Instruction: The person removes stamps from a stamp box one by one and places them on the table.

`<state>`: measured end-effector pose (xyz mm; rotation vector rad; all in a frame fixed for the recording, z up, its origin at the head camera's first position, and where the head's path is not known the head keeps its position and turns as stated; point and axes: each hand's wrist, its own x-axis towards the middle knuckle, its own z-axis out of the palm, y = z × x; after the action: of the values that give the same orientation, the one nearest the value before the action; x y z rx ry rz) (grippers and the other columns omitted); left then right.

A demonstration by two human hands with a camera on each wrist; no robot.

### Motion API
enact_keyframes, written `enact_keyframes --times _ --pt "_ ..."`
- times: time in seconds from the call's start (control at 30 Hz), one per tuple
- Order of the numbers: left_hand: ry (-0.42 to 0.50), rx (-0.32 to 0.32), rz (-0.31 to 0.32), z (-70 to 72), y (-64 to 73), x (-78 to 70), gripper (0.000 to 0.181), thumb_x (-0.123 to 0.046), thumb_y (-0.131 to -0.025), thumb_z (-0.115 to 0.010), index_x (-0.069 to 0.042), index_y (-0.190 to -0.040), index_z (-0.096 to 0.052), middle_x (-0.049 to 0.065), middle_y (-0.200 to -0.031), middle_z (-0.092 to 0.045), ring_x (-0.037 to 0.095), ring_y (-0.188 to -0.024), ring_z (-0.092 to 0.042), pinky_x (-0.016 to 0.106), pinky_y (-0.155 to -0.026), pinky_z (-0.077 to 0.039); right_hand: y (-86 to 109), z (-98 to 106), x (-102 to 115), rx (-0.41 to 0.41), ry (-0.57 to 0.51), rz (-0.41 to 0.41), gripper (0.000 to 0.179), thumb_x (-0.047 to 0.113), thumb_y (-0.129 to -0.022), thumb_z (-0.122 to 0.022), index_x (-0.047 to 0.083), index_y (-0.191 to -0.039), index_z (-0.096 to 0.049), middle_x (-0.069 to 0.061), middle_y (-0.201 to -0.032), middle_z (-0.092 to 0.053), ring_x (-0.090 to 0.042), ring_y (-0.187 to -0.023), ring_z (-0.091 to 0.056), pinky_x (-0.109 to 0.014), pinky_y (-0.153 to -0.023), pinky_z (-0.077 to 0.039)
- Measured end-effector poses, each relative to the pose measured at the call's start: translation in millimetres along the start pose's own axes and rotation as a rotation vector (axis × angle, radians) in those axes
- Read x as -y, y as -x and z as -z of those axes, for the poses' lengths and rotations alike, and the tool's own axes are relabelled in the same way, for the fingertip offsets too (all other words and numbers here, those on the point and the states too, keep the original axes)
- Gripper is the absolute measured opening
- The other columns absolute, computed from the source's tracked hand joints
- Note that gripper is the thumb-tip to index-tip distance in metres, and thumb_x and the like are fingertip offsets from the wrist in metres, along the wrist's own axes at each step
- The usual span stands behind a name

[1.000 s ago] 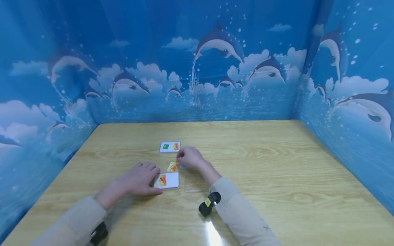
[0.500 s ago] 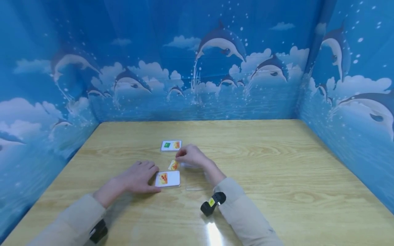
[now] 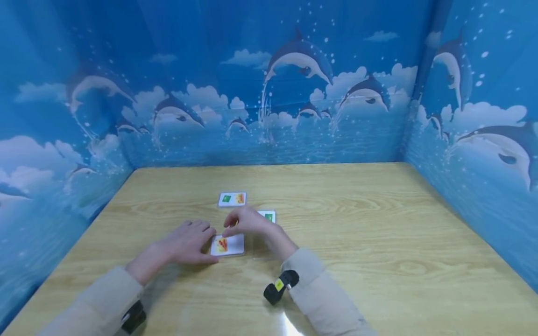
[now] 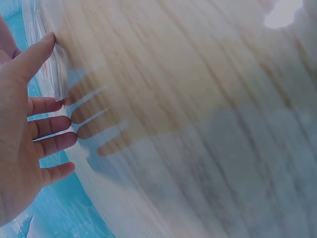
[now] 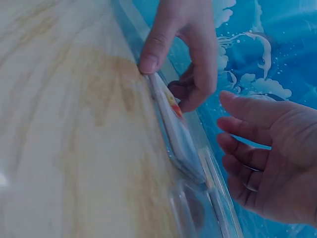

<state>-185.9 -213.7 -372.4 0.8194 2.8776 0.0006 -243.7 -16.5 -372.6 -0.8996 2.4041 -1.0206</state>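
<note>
A white card (image 3: 235, 244) with an orange picture at its left end lies on the table; in the right wrist view it looks like a thick, clear-edged stack. My left hand (image 3: 189, 242) grips its left end, thumb on the near edge and forefinger at the far edge. Over its far edge hovers my right hand (image 3: 248, 221), fingers loosely bent and thumb apart. Nothing shows between those fingertips in the right wrist view, where the right hand (image 5: 277, 153) is beside the card. A yellow sliver appears through the finger gap in the head view, mostly hidden.
Farther back lies a white card (image 3: 232, 199) with green and orange pictures. Another card with a green picture (image 3: 268, 216) shows partly behind the right wrist. A clear plastic piece (image 5: 190, 208) sits right of the held card. Blue dolphin curtains (image 3: 269, 93) enclose the wooden table (image 3: 357, 224).
My right hand has moved left and nearer, from beside the small yellow card to over the gripped card's far edge, uncovering the green-pictured card. My left hand keeps its place.
</note>
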Motion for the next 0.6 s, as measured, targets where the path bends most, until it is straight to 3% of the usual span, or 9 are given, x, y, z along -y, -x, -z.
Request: enact_keyframes --times 0.2,0.6 --pt "-0.001 -0.003 -0.002 0.1 0.1 0.1 0.066 -0.067 -0.076 -0.058 -0.012 -0.113 -0.058 0.001 -0.101 -0.054 0.018 -0.095 -0.050 0.045 -0.084 -0.042 1.9 -9.6 5.2 0.050 0.024 -0.021 0.031 0.023 -0.078 -0.074 0.012 -0.106 -0.064 0.008 -0.088 -0.059 -0.007 -0.081 -0.054 -0.022 -0.071 -0.045" --pt "-0.007 -0.015 -0.008 -0.7 -0.4 -0.5 0.061 -0.065 -0.076 -0.060 -0.014 -0.109 -0.059 -0.001 -0.097 -0.053 0.017 -0.092 -0.050 0.044 -0.082 -0.042 0.9 -15.2 4.2 0.053 0.105 -0.014 0.036 0.024 -0.073 -0.078 0.013 -0.105 -0.065 0.008 -0.089 -0.058 -0.007 -0.081 -0.052 -0.021 -0.072 -0.043"
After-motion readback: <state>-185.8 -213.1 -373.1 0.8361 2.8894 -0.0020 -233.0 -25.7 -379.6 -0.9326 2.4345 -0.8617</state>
